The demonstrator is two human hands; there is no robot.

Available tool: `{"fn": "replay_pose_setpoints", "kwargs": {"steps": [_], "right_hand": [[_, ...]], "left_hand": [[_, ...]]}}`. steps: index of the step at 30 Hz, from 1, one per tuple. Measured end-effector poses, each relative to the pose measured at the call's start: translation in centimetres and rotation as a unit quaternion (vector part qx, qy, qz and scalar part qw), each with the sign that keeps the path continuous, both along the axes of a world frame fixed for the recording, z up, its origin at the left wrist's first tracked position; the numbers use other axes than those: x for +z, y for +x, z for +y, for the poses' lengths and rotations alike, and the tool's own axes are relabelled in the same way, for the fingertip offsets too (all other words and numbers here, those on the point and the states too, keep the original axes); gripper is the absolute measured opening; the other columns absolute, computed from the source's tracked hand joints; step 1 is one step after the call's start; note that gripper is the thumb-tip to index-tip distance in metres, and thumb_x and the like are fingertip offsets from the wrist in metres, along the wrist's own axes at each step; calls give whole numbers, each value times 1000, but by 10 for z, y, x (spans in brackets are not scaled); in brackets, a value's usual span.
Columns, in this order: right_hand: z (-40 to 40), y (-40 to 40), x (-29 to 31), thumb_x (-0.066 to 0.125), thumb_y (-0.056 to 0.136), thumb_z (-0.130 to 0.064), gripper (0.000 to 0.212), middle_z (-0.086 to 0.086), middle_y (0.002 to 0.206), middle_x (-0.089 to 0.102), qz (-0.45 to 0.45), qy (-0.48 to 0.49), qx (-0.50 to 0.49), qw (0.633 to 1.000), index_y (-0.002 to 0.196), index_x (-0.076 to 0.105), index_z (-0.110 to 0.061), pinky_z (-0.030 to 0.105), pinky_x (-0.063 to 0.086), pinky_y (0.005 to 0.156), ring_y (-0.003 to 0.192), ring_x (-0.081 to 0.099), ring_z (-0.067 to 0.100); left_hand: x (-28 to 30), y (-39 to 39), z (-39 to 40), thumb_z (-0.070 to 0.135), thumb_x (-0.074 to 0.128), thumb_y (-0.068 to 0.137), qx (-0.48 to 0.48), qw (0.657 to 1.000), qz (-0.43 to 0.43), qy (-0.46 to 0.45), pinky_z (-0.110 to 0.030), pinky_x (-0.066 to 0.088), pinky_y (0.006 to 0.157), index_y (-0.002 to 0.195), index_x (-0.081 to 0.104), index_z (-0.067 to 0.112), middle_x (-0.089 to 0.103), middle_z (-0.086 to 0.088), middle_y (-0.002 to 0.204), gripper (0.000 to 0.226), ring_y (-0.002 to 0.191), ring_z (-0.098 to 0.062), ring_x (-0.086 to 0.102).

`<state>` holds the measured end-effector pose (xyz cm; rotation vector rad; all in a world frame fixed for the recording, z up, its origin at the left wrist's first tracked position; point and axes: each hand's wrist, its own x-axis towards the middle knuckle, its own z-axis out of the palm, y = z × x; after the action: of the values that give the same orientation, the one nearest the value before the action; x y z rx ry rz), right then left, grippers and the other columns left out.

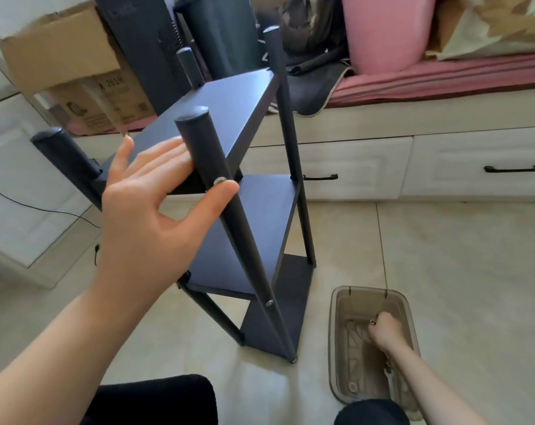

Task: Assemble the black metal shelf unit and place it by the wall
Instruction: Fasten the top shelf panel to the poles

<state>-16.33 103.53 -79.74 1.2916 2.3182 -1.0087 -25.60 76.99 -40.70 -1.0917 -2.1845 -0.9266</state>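
Note:
The black metal shelf unit [260, 216] stands on the tiled floor, leaning slightly, with three boards fixed between round posts. My left hand [156, 197] is spread flat against the top board's near edge, and its thumb touches a silver screw [219, 180] on the front post. My right hand [385, 331] reaches down into a clear brown plastic box [336, 338] at the lower right and pinches a small metal fastener [373, 322] in its fingertips.
A white drawer bench [413, 161] with black handles runs behind the shelf, topped by pink cushions and a dark cloth. A cardboard box [61, 53] and dark panels stand at the back left. A black cable [45, 210] trails over the left cabinet. My knees show at the bottom.

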Motion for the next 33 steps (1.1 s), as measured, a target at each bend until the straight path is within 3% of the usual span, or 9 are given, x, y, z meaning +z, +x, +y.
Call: {"fn": "replay_pose_setpoints", "kwargs": {"steps": [2, 6, 12, 15, 19, 26, 33], "right_hand": [[-1, -3, -7, 51, 100, -11, 21, 22, 116, 64, 11, 16, -27, 999, 110, 60, 5, 32, 46, 81, 112, 60, 37], [-1, -5, -20, 47, 100, -4, 19, 22, 108, 65, 2, 17, -43, 999, 103, 63, 5, 32, 46, 74, 103, 63, 37], [-3, -5, -38, 38, 98, -3, 26, 16, 102, 66, -12, 46, -51, 998, 92, 63, -5, 34, 52, 80, 96, 63, 32], [-10, -9, -34, 38, 100, -15, 24, 8, 107, 66, -40, 95, -28, 994, 97, 61, -14, 31, 50, 77, 99, 64, 27], [-19, -15, -33, 36, 99, -13, 28, 5, 109, 68, -70, 115, -12, 991, 99, 63, -17, 27, 46, 71, 100, 65, 23], [-24, -27, -36, 45, 98, -19, 21, 6, 110, 69, -77, 128, -30, 988, 105, 65, -16, 31, 50, 74, 102, 66, 24], [-25, -36, -46, 49, 99, -28, 28, 14, 116, 66, -51, 126, -90, 987, 111, 66, -10, 39, 52, 84, 107, 64, 33]], "left_hand": [[-1, 0, 1, 40, 62, 92, -4, 1000, 2, 3, -41, 14, 125, 110, 64, 34, 56, 34, 117, 19, 126, 4, 52], [0, 2, 4, 42, 61, 92, -11, 1000, -3, 4, -43, 14, 125, 109, 59, 43, 57, 34, 118, 17, 127, 3, 52], [-1, 3, 6, 41, 63, 91, -3, 1000, -5, 8, -40, 15, 125, 110, 63, 35, 58, 31, 119, 20, 128, 2, 53], [1, 4, 6, 42, 62, 90, 0, 1000, -9, 8, -42, 15, 125, 110, 62, 39, 58, 31, 120, 20, 127, 2, 53], [3, 5, 6, 42, 62, 90, -4, 1000, -13, 5, -45, 16, 125, 108, 58, 45, 58, 33, 118, 19, 125, 3, 54], [4, 6, 7, 42, 62, 90, 3, 1000, -12, 1, -49, 19, 124, 107, 59, 44, 59, 31, 120, 18, 124, 1, 56], [3, 6, 7, 43, 61, 90, 5, 1000, -11, -2, -50, 21, 122, 105, 63, 40, 58, 33, 120, 16, 122, 3, 57]]}}
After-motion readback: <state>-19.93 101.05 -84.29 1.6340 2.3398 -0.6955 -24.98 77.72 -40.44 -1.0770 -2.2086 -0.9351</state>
